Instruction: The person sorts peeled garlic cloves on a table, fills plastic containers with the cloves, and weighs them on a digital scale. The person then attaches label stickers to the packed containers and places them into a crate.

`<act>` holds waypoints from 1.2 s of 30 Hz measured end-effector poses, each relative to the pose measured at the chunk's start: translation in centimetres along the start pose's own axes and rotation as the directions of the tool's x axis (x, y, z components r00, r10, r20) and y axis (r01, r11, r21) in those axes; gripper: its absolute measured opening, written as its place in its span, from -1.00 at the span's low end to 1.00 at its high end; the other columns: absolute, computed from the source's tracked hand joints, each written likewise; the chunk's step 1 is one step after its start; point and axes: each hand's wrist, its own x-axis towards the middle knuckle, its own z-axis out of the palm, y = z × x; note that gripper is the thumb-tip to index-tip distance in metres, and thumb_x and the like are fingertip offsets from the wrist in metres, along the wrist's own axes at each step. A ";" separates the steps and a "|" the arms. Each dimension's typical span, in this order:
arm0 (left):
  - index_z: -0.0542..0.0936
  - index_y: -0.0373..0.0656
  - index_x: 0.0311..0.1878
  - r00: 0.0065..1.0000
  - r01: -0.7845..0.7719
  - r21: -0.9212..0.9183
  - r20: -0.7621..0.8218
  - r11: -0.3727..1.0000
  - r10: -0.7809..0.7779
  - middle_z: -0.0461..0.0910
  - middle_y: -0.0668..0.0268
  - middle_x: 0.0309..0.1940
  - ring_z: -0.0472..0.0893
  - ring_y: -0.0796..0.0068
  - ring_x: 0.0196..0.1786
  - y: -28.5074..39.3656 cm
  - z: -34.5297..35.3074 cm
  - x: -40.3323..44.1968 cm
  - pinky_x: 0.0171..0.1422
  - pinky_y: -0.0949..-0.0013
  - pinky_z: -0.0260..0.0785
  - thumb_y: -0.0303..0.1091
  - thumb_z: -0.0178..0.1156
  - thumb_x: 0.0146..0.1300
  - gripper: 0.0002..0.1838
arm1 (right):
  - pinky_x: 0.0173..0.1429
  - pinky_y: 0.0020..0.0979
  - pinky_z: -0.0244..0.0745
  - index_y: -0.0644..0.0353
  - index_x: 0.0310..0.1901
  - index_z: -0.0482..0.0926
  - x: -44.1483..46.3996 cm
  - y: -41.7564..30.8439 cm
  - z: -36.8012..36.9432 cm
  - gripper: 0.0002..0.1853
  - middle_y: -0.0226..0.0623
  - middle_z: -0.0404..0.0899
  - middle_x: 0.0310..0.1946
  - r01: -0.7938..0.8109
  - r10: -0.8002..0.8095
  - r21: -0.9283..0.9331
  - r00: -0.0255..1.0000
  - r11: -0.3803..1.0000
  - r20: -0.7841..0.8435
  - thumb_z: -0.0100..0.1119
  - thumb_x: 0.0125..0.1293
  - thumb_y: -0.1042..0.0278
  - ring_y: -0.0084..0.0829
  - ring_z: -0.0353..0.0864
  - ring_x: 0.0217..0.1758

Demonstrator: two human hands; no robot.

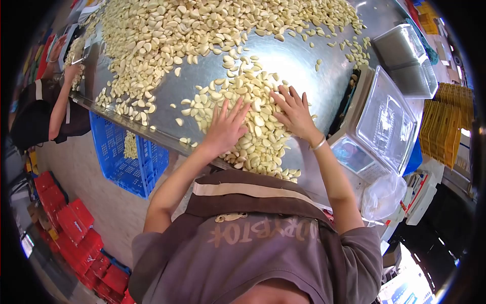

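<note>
Peeled garlic cloves lie in a loose pile on a metal table in front of me. My left hand rests on the left side of this pile, palm down, fingers spread. On the pile's right side lies my right hand, also flat with its fingers apart and a bracelet at the wrist. Neither hand visibly grips a clove, though what is under the palms is hidden. A far larger heap of cloves covers the back of the table.
Right of the table stands a scale with a clear plastic tray on it; stacked clear containers are behind. A blue crate sits below the left edge. Another person works at the far left. Red crates line the floor.
</note>
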 end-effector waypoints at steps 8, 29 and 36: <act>0.64 -0.08 -0.27 0.960 0.002 0.027 -0.278 1.000 0.005 0.46 0.30 -0.04 0.36 0.25 0.14 1.8 -2.0 0.0 0.33 -0.02 -0.04 -0.27 0.30 0.02 -0.80 | 0.29 -0.06 0.12 0.15 -0.19 0.63 -2.7 -2.5 0.4 -0.74 -0.13 0.28 0.22 -0.003 0.138 0.304 0.895 0.953 -0.425 0.32 0.03 0.33 -0.03 0.22 0.24; 0.53 -0.17 -0.49 0.971 -0.150 0.073 -0.176 0.986 0.161 0.33 0.16 0.14 0.15 0.12 0.33 0.9 -1.3 3.0 0.41 -0.10 -0.15 -0.33 0.33 -0.09 -0.82 | -0.11 -0.35 0.41 0.28 -0.16 0.52 -2.3 -4.8 -1.2 -0.79 -0.19 0.55 -0.32 -0.109 0.376 0.577 0.852 0.809 -0.366 0.19 0.15 0.49 -0.25 0.53 -0.21; 0.52 -0.26 -0.38 0.954 -0.024 -0.616 -0.249 0.788 -0.165 0.55 0.24 -0.13 0.49 0.29 0.04 0.8 -2.9 0.1 0.21 0.29 0.23 -0.40 0.19 0.12 -0.88 | -0.11 -0.39 0.40 0.27 -0.17 0.52 -3.0 -6.3 -1.4 -0.82 -0.20 0.55 -0.31 -0.053 0.367 0.600 0.832 0.798 -0.415 0.18 0.18 0.48 -0.30 0.54 -0.21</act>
